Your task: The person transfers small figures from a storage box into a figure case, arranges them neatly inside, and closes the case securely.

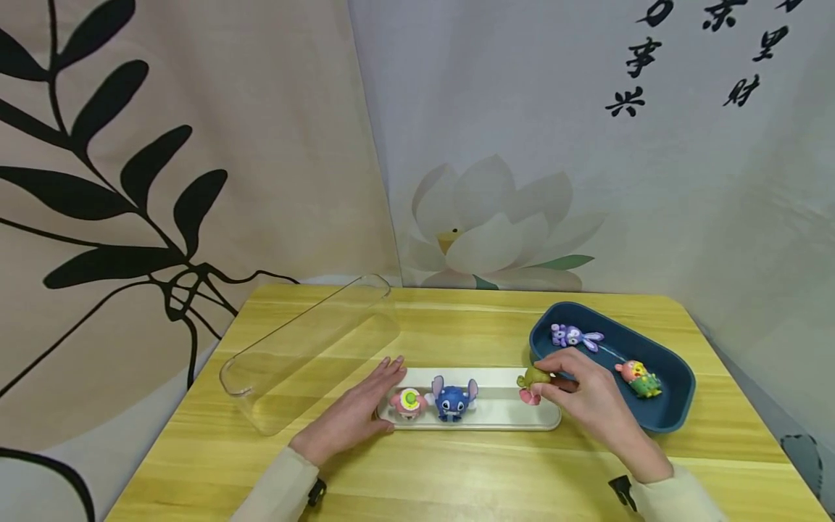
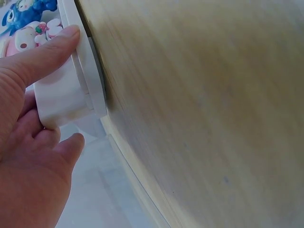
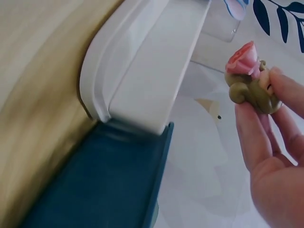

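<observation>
a person sits at a yellow wooden table (image 1: 457,464), both hands forward, cream sleeves showing at the wrists. the right hand (image 1: 583,395) pinches a small olive-green and pink toy figure (image 1: 531,380) between its fingertips, holding it over the right end of a long white tray (image 1: 502,409). in the right wrist view the same figure (image 3: 249,80) sits gripped between thumb and fingers (image 3: 254,133), its pink part uppermost, clear of the tray's white rim (image 3: 142,71).

the left hand (image 1: 355,417) rests at the left end of the white tray, fingers extended along its edge. the left wrist view shows the thumb (image 2: 45,54) laid on the tray's rim (image 2: 83,76) and the other fingers lightly curved about the end, so the hand holds the tray loosely.

two figures stand on the tray: a pink and white one with a green circle (image 1: 409,403) nearest the left hand, and a blue big-eared one (image 1: 453,397) just beside it.

to the right, touching the tray's end, is a dark blue oval tray (image 1: 672,417) holding a purple long-eared figure (image 1: 574,336) and a pink, green and yellow figure (image 1: 641,378), set apart from each other.

a clear plastic cover (image 1: 313,348) lies on its side on the table, left of the white tray. behind the table hang printed cloths with black leaves, a lotus and black calligraphy.
</observation>
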Motion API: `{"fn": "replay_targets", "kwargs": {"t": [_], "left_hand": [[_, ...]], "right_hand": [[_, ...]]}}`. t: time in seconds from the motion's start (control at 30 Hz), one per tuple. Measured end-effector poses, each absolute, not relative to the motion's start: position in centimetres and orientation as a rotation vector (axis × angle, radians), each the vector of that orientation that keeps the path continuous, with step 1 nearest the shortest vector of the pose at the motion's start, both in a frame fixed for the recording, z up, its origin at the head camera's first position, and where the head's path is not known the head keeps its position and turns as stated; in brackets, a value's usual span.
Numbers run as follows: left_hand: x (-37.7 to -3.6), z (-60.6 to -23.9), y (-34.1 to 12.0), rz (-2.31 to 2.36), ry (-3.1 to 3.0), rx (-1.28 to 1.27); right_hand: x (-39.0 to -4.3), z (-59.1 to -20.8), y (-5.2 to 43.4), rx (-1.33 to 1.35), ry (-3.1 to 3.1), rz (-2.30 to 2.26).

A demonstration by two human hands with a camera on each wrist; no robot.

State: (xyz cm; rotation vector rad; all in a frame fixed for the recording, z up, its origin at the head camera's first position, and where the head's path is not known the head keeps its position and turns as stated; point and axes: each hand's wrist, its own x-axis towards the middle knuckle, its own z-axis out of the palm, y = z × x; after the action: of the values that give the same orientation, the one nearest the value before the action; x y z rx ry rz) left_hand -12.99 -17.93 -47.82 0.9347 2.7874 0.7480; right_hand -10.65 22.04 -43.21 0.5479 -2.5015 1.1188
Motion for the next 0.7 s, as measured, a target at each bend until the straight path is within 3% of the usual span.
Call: {"fn": "replay_targets", "kwargs": {"t": [0.33, 0.7], "left_hand": [[-12.9, -47.9, -17.8, 0.738, 2.777, 0.941], [-13.0, -47.4, -18.0, 0.784, 2.755, 0.915]], "right_hand": [[-10.6, -44.3, 19.9, 0.599, -2.558, 1.277], [-11.1, -45.2, 17.9, 0.772, -2.543, 1.106]]}}
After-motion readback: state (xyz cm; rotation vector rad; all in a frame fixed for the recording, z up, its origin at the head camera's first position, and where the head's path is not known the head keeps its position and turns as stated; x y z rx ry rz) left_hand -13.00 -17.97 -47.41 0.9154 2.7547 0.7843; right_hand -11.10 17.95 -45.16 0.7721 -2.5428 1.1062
